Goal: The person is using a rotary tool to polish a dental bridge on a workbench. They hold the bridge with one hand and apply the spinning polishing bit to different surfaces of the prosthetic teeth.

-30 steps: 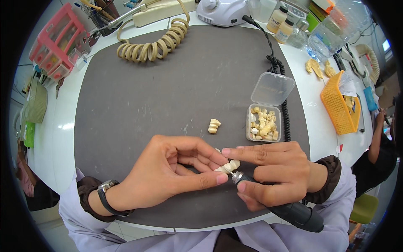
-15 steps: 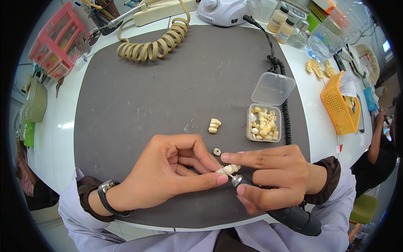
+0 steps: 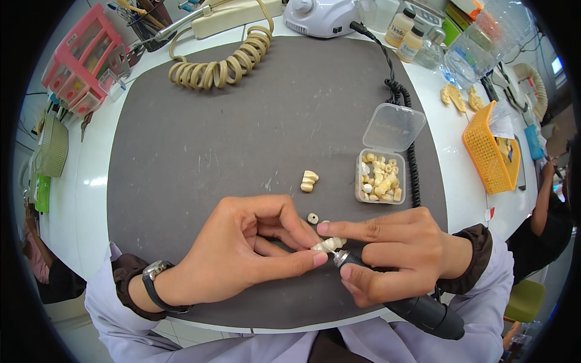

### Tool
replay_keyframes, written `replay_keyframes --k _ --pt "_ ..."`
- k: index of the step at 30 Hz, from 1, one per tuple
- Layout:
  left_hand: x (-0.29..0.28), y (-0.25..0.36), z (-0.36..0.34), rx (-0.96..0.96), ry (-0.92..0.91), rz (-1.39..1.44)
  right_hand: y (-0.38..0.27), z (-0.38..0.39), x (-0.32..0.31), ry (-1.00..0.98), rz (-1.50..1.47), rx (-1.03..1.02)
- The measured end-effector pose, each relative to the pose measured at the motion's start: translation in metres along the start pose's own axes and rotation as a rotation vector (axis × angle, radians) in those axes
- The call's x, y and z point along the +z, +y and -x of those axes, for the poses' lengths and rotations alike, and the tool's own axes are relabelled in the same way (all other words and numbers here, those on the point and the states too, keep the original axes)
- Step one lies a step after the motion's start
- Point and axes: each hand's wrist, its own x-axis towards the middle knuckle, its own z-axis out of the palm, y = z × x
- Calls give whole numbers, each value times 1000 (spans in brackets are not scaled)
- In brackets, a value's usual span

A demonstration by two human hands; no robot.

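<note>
My left hand (image 3: 242, 248) pinches a cream, lumpy row of tooth-like pieces (image 3: 331, 243) between thumb and fingers, low in the middle of the dark mat (image 3: 193, 145). My right hand (image 3: 402, 257) grips a black rotary handpiece (image 3: 426, 314), its thin metal tip against the held piece, with the index finger stretched over it. A small bead-like piece with a hole (image 3: 313, 218) lies just beyond my fingertips. Farther back are a loose cream piece (image 3: 308, 181) and a clear, open-lidded box (image 3: 360, 196) of small cream pieces.
A coiled beige hose (image 3: 218, 69) and white control unit (image 3: 315, 15) sit at the back, bottles (image 3: 400, 27) and an orange basket (image 3: 478, 157) at right, pink drawers (image 3: 78, 66) at left. A black coiled cord (image 3: 413, 175) runs down the right. Co-workers (image 3: 532, 236) show at both edges.
My right hand has dropped slightly, leaving the small holed piece in fuller view, and the held piece sits a little lower. My left hand has barely moved.
</note>
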Motion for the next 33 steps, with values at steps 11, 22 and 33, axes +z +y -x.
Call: replay_keyframes --k 11,22,33 --pt "0 0 -1 -12 6 0 0 0 -1 -29 10 -7" --pt "2 6 1 -38 -13 -17 -1 -2 -5 151 -32 121" --pt "-1 2 -1 -30 53 0 -2 -1 -3 116 10 57"
